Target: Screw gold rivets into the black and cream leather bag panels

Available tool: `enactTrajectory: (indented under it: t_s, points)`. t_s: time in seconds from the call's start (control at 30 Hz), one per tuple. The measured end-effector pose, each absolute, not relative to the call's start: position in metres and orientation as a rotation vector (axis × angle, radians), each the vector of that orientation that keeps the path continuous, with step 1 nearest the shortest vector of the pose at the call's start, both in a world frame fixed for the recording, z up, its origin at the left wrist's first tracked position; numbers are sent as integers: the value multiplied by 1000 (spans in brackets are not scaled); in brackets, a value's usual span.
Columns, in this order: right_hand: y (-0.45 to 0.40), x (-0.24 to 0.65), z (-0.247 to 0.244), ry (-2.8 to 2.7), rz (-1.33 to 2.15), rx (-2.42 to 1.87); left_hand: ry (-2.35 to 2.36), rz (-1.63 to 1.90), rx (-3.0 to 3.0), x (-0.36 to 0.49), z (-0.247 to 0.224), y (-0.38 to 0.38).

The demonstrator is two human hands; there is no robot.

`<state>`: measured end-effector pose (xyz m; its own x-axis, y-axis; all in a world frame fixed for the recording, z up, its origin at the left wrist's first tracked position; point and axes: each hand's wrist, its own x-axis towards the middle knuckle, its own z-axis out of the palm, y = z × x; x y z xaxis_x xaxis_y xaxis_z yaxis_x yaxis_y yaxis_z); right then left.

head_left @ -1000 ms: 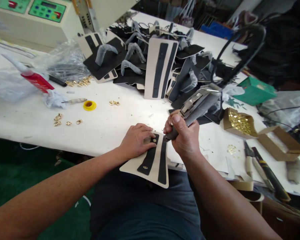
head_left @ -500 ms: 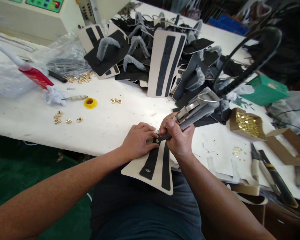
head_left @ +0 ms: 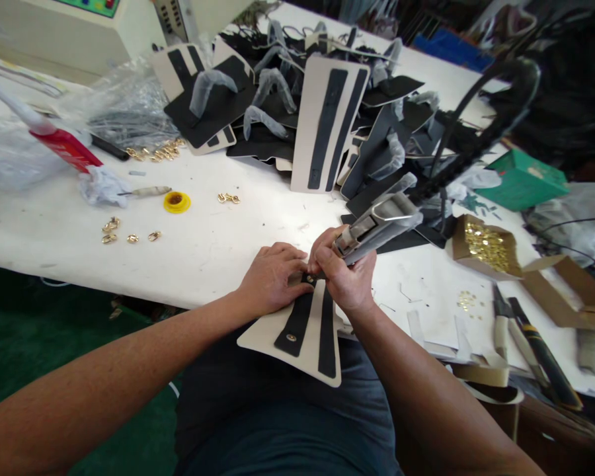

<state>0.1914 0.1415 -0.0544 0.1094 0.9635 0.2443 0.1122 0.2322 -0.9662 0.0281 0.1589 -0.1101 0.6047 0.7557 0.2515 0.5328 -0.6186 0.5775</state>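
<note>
A beige panel (head_left: pixel 266 337) with two black strips lies at the front table edge, its near end jutting over my lap. Its wider strip carries a round metal fitting (head_left: pixel 291 338) near the close end and another at the far end, by my fingertips. My left hand (head_left: pixel 276 277) grips the panel's far end, thumb on the strip and fingers curled beside it. A plastic-wrapped power screwdriver (head_left: pixel 371 231) with a cord is in my right hand (head_left: pixel 346 271). It leans down toward the far fitting; my fingers hide its tip.
Black panels with plastic-wrapped handles (head_left: pixel 270 92) pile up behind. Gold clasps (head_left: pixel 110 231), a yellow lid (head_left: pixel 177 201) and a red glue bottle (head_left: pixel 67 145) are at left. To the right are a carton of gold pieces (head_left: pixel 486 248), an open carton (head_left: pixel 570 291) and a black-handled tool (head_left: pixel 545 357).
The screwdriver's upper end and cord have swung slightly left and down, and my right hand has shifted a little left. The whole view has drifted slightly. My left hand keeps its hold.
</note>
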Motion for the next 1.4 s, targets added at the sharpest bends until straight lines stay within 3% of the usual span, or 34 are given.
enactTrajectory:
  t_s: [0.93, 1.4]
  points:
    - [143, 190, -62, -1428, 906, -1264, 1057, 658, 2368, 30, -109, 157]
    - [139, 185, -35, -1343, 1015, -1175, 1165, 511, 2370, 35, -92, 145]
